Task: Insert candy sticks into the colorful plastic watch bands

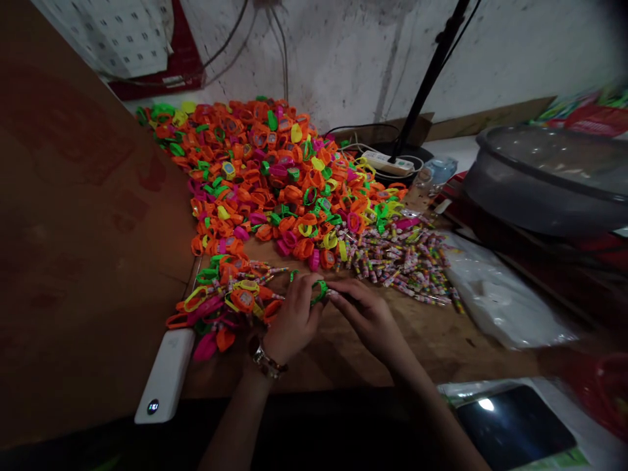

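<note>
My left hand is closed around a green toy watch above the front of the wooden table. Close against it, my right hand pinches a small wrapped candy roll at the edge of the watch. The fingertips partly hide where the two meet. Beyond my hands lies a big heap of toy watches, mostly orange, with green, pink and yellow ones. To its right spreads a pile of wrapped candy rolls. A smaller group of toy watches, some with candy rolls, sits left of my left hand.
A cardboard box walls off the left side. A white power bank lies at the front left, a dark phone at the front right. Plastic bags and a large grey basin are rightward. A black pole stands behind.
</note>
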{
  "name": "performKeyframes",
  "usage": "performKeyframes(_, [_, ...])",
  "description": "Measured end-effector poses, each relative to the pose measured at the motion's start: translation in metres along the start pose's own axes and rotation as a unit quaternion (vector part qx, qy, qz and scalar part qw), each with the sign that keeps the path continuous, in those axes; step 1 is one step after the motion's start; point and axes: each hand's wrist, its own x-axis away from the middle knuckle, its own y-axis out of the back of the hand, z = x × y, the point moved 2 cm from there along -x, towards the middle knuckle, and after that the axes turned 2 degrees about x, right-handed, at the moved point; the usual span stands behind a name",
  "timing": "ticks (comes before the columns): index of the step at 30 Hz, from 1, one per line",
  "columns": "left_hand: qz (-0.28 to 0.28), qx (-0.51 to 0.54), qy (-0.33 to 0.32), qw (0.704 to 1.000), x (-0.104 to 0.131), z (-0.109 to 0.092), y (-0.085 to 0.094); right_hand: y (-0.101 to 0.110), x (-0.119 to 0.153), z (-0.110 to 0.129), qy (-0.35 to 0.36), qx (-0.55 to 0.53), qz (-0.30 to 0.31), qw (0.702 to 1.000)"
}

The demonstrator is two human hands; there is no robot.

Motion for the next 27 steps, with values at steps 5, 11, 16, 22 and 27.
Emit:
performKeyframes(5, [0.014,-0.048,-0.019,0.999,0.002,-0.004,0.0,-0.002,0.005,-0.006,-0.051,-0.076,-0.029,0.995])
performKeyframes(11, [0.058,-0.101,0.001,0.993,0.009,-0.002,-0.003,-0.003,0.004,-0.018,-0.147,-0.102,0.028,0.983])
performKeyframes(16, [0.084,-0.103,-0.013,0.991,0.02,0.005,-0.007,0.001,0.002,-0.019,-0.217,-0.143,0.152,0.954])
performKeyframes(22, [0.13,-0.107,-0.007,0.986,0.034,0.017,-0.015,-0.012,0.013,-0.034,-0.262,-0.129,0.169,0.941])
performKeyframes(27, [0.132,-0.135,0.007,0.982,0.04,0.031,-0.026,-0.036,0.024,-0.066,-0.202,-0.11,0.127,0.965])
